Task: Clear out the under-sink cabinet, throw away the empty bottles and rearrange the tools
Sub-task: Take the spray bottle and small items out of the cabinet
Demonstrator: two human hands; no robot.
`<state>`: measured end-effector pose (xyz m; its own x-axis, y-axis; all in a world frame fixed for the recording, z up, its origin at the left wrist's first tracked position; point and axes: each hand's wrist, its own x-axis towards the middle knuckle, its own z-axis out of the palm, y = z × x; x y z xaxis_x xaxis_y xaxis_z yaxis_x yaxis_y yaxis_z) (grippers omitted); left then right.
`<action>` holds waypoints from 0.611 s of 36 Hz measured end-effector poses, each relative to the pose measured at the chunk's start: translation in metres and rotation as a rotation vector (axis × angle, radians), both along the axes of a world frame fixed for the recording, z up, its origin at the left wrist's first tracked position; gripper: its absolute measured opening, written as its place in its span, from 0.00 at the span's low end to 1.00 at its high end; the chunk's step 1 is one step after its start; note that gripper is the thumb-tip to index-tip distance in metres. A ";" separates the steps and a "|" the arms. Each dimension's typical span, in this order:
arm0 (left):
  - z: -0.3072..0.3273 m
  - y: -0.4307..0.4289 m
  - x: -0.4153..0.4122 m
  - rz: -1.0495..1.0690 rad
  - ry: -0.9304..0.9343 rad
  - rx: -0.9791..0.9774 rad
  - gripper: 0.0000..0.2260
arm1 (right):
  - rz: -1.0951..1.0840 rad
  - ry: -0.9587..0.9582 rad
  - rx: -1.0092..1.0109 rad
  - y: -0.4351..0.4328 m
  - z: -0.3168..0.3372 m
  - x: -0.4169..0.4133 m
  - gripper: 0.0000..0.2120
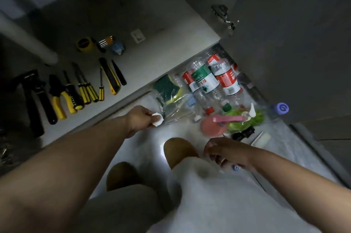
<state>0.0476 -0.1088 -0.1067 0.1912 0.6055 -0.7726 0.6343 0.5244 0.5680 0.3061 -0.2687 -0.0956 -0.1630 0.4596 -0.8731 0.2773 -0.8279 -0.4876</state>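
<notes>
While its thumb and fingertips pinch a small white crumpled wad point(158, 118), the left hand point(141, 118) hovers low over the pale tiled floor point(144, 149), just in front of the open cabinet's edge. The right hand point(225, 152), at about 4 o'clock from the left one and well apart from it, has its fingers loosely curled; a small blue thing shows under them, and I cannot tell whether the hand holds it.

Just beside the wad, at 2 o'clock, lies a green-and-yellow sponge point(167, 88) in a clear crinkled plastic wrapper point(175, 112). Further round toward 3 o'clock, clear empty plastic bottles lie on their sides on the floor, touching one another: one with a green-and-white label point(204, 78), one with a red-and-white label point(228, 80). Near their caps sit a round pink plastic thing point(212, 127), a bright green one point(247, 118) and a purple-capped bottle point(282, 108).

At 10 o'clock from the left hand, on the grey cabinet floor point(152, 58), the tools lie in a neat row: a yellow-and-black utility knife point(111, 78), yellow-and-black-handled screwdrivers point(87, 91), yellow-handled pliers point(60, 100) and a heavy black tool point(32, 99). A yellow tape measure point(85, 43) sits behind them, at 11 o'clock.
</notes>
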 end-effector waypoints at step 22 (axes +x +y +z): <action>-0.021 0.039 -0.035 -0.250 0.211 0.007 0.13 | 0.400 -0.212 0.510 0.158 0.037 -0.101 0.07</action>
<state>0.0128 -0.0695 -0.1273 0.1706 0.5654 -0.8070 0.8471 0.3342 0.4132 0.2056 -0.1102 -0.0581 -0.2560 0.7620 -0.5948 0.6468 -0.3223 -0.6912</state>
